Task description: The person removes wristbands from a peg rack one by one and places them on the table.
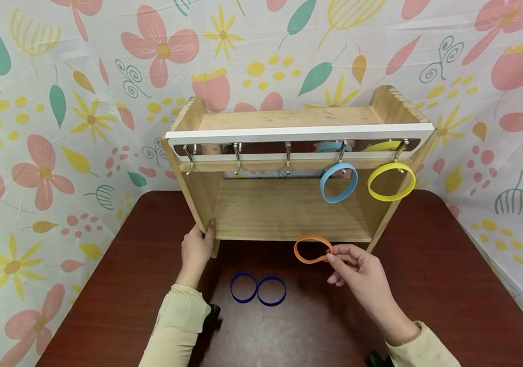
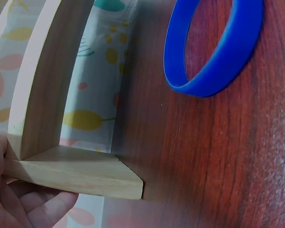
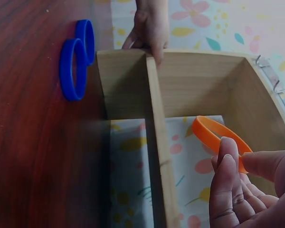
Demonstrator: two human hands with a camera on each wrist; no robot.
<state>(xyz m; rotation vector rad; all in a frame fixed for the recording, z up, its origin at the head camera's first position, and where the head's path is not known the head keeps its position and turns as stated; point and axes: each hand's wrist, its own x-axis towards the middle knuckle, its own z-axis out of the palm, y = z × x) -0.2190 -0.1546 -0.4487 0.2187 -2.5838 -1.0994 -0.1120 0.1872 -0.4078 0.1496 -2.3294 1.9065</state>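
My left hand (image 1: 195, 250) grips the lower front edge of the left side panel of a wooden shelf (image 1: 288, 209), thumb on the inner face and fingers round the outside. An orange silicone wristband (image 1: 307, 261) is pinched between thumb and fingertips of my right hand (image 1: 357, 267), in front of the lower board's right part. Along the shelf's front rail (image 1: 261, 133) runs a row of metal hooks. A light blue wristband (image 1: 354, 181) and a yellow wristband (image 1: 389, 198) hang from the two rightmost; the other hooks carry nothing.
Two dark blue wristbands (image 1: 270, 304) lie side by side on the dark red wooden table (image 1: 119, 306), in front of the shelf and between my arms. Behind the table hangs a flower-patterned cloth (image 1: 91, 168).
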